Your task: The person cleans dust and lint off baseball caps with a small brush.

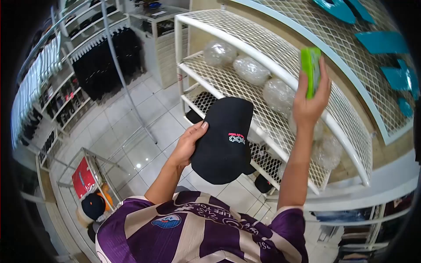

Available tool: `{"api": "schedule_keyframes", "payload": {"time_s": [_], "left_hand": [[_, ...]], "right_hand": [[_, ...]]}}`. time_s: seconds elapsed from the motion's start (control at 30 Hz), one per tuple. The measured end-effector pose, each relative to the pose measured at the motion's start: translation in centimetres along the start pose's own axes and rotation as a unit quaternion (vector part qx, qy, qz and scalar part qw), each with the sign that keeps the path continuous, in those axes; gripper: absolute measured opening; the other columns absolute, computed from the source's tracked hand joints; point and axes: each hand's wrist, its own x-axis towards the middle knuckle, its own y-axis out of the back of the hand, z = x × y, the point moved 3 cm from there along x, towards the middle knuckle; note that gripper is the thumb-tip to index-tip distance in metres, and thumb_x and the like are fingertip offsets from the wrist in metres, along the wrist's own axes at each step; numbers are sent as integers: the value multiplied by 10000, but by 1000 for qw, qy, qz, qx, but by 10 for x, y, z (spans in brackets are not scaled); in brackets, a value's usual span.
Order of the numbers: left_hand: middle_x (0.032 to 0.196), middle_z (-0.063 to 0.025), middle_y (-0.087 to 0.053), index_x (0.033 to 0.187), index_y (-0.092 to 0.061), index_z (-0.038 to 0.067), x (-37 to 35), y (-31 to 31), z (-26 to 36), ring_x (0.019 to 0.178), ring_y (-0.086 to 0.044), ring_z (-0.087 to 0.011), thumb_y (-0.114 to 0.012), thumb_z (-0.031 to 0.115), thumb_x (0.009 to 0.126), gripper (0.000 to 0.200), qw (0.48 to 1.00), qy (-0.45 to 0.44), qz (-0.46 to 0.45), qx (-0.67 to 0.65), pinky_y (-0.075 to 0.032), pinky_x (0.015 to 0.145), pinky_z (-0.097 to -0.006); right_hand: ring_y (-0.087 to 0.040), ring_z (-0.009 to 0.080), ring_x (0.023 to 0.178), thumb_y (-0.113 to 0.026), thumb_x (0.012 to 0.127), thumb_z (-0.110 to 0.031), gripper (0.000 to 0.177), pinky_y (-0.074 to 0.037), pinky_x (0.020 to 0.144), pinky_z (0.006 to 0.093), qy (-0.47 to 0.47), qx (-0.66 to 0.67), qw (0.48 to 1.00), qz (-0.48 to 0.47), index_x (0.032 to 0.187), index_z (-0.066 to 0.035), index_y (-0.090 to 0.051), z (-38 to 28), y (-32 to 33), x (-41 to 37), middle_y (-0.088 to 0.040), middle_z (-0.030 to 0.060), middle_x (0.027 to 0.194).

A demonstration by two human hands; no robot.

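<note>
My left hand [189,142] grips the left edge of a black cap [219,144], thumb pressed on the cloth. The cap is held up in front of my chest, beside the white rack, and bears small white and pink lettering. My right hand [310,103] is raised to the right, over the rack's top shelf, with its fingers wrapped round a bright green brush-like block [310,70]. The block stands upright in the grip and has a greyish side; its exact kind cannot be made out.
A white mesh rack [245,33] curves along the right, with several clear plastic balls [251,70] on its middle shelf and black caps [263,184] low down. Left are a metal pole [116,61], hanging black garments [107,63] and a low stand with a red package [83,177].
</note>
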Motion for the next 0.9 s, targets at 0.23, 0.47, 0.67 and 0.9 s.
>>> {"api": "schedule_keyframes", "payload": {"time_s": [0.23, 0.47, 0.67, 0.9], "left_hand": [[1018, -49, -726, 1161, -663, 18, -19, 54, -7, 842, -695, -105, -522, 331, 1068, 356, 998, 30, 55, 32, -564, 781, -248], [959, -64, -704, 1118, -670, -17, -53, 115, 44, 822, -674, -122, -355, 535, 1081, 637, 984, -14, 159, 82, -559, 729, -260], [1033, -62, -699, 1124, -670, -25, -98, 189, 100, 872, -655, -103, -382, 538, 1073, 634, 974, -121, 137, 134, -533, 797, -257], [1027, -51, -692, 1136, -674, -18, -149, 250, 136, 922, -632, -89, -359, 536, 1079, 639, 939, -156, 284, 112, -518, 828, -245]], "right_hand": [[-629, 330, 1028, -771, 772, -112, 650, -518, 881, 425, -56, 284, 921, -262, 1395, -71, -590, -117, -25, -129, -609, 155, 1171], [-626, 307, 951, -836, 791, -343, 596, -524, 800, 407, 7, 299, 897, -324, 1333, -164, -662, -204, -96, -144, -604, 108, 1059], [-597, 369, 1010, -802, 816, -216, 597, -468, 904, 466, -11, 270, 936, -227, 1371, -108, -612, -255, -166, -133, -625, 145, 1110], [-589, 376, 1076, -809, 732, -109, 626, -453, 954, 451, 96, 446, 814, -361, 1328, -65, -622, -375, -185, -144, -625, 165, 1162]]}}
